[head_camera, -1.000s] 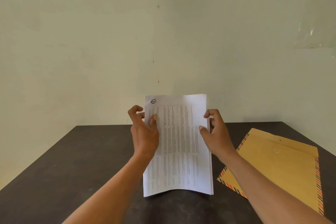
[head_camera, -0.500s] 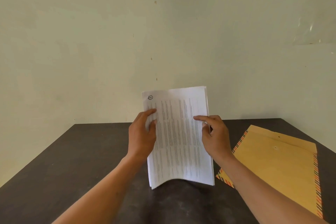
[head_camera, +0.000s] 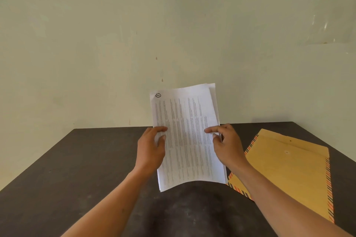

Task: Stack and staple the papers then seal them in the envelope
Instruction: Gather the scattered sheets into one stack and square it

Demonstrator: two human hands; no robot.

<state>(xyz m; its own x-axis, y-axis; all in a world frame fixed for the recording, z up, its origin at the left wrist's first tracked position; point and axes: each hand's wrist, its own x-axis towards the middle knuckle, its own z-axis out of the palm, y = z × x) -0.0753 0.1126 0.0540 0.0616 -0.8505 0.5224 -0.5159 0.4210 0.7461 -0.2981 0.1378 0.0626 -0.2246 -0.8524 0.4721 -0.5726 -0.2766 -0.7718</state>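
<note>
A stack of white printed papers [head_camera: 185,132] stands upright on its bottom edge on the dark table [head_camera: 67,169], tilted slightly left, its lower edge bowed. A circled mark sits at its top left corner. My left hand [head_camera: 152,150] grips the stack's left edge, thumb on the front. My right hand [head_camera: 226,144] pinches the right edge, where back sheets stick out unevenly. A brown envelope [head_camera: 285,175] with striped borders lies flat on the table to the right, beside my right forearm. No stapler is in view.
A pale green wall [head_camera: 115,44] rises directly behind the table's far edge. The table's right edge runs past the envelope. Dark bare tabletop stretches to the left of the papers.
The stack has tilted further left and its sheets have slipped out of line at the top right. Both hands slid lower along the side edges.
</note>
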